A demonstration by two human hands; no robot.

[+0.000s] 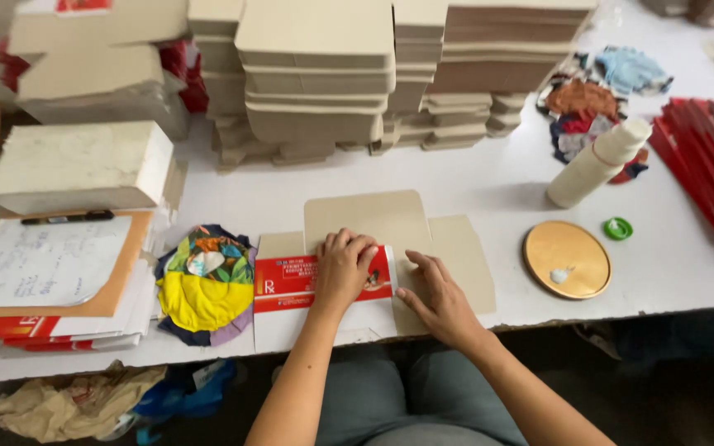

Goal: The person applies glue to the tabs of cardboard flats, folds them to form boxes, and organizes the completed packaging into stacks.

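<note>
A flat, unfolded cardboard box blank [390, 219] lies on the white table [489, 182] in front of me. A red and white printed label [287, 283] sits across its near part. My left hand [342, 268] presses flat on the label, fingers spread a little. My right hand [435, 297] rests on the cardboard just right of the label, fingertips at the label's edge. Neither hand grips anything.
A multicoloured cloth wad [204, 285] lies left of the blank. A clipboard with paper [47, 264] is at far left. Stacks of folded cardboard boxes [324, 74] fill the back. A white bottle [597, 161], green cap [618, 228], round golden lid with glue [568, 258] and red labels [708, 165] are to the right.
</note>
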